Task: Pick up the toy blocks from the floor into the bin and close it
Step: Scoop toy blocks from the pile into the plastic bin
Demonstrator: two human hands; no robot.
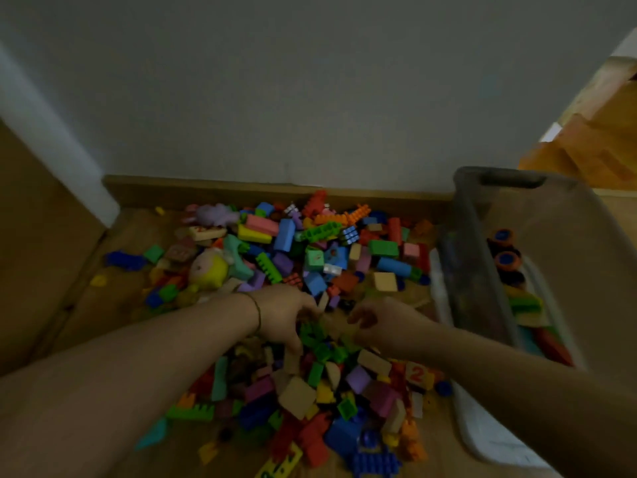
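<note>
Reaching left hand (282, 315) and right hand (387, 326), close together, into the heap of many-coloured plastic and wooden toy blocks (286, 234) on the floor (103, 305) — fingers curled, grip impossible to tell; open translucent grey plastic bin (463, 260) off right, nearer right hand

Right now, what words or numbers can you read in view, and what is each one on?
"2", red, on a cream block at the pile's right edge.
Green marks on a yellow block at the bottom edge: too blurred to read.
Red marks on a pale block at the pile's far left: too blurred to read.
</note>
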